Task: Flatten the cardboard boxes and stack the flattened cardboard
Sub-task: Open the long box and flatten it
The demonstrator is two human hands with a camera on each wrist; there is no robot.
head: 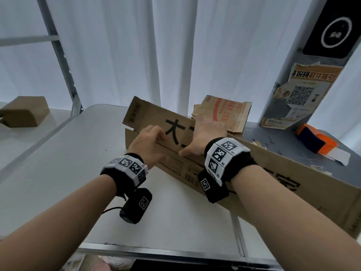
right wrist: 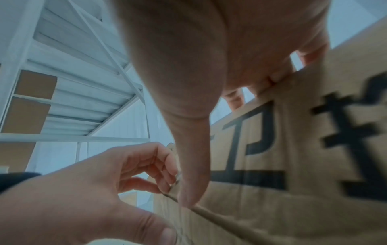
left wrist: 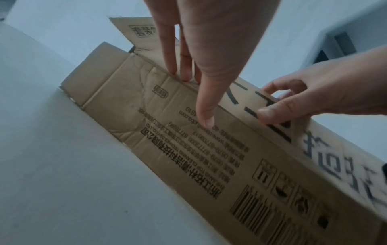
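Note:
A long brown cardboard box (head: 273, 173) printed with big black characters lies partly collapsed on the white table (head: 68, 163), one panel standing up along a fold. My left hand (head: 150, 137) pinches that fold ridge, its fingertips (left wrist: 173, 71) on the crease and its thumb on the printed side panel (left wrist: 167, 132). My right hand (head: 205, 132) lies on the raised panel with its fingers hooked over the top edge (right wrist: 272, 79) and its thumb down on the crease. A stack of flattened cardboard (head: 224, 114) with red print sits just behind the box.
A closed brown box (head: 23, 112) sits on the metal shelving at the left. On the grey surface to the right are an orange and dark tape dispenser (head: 316, 141) and paper scraps. A pillar with a QR poster (head: 300, 94) rises at the back right.

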